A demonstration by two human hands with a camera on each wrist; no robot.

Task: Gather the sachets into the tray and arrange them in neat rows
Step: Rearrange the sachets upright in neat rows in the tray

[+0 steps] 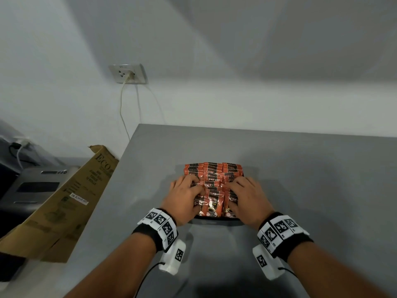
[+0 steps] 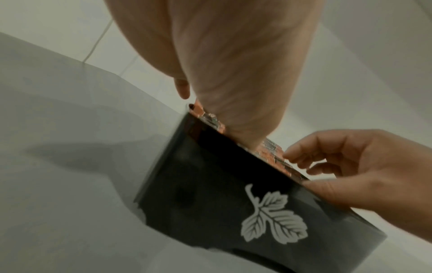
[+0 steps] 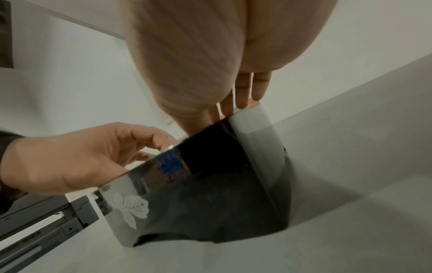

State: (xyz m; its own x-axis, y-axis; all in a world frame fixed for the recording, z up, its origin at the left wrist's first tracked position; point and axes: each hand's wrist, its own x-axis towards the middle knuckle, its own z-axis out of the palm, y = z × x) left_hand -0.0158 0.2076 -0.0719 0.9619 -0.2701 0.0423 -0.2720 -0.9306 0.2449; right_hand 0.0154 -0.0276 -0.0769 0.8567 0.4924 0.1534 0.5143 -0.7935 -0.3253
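Observation:
A black tray [image 1: 214, 218] with a white leaf print [image 2: 273, 219] sits on the grey table [image 1: 311, 168]. It is packed with orange-red sachets [image 1: 212, 171] lying in three overlapping columns. My left hand [image 1: 184, 196] lies over the left column, its bent fingers pinching sachets near the middle and its thumb by the tray's near rim. My right hand [image 1: 245, 196] rests on the right column with its fingers laid fairly straight over the sachets [image 3: 253, 103]. The wrist views show the tray's dark wall [image 3: 210, 203], with sachet edges [image 2: 271, 153] poking above the rim.
A flattened cardboard box [image 1: 64, 201] leans against the table's left edge. Behind it stands a grey machine [image 1: 36, 186]. A wall socket [image 1: 127, 74] has a cable hanging down behind the table. Bare table surface surrounds the tray.

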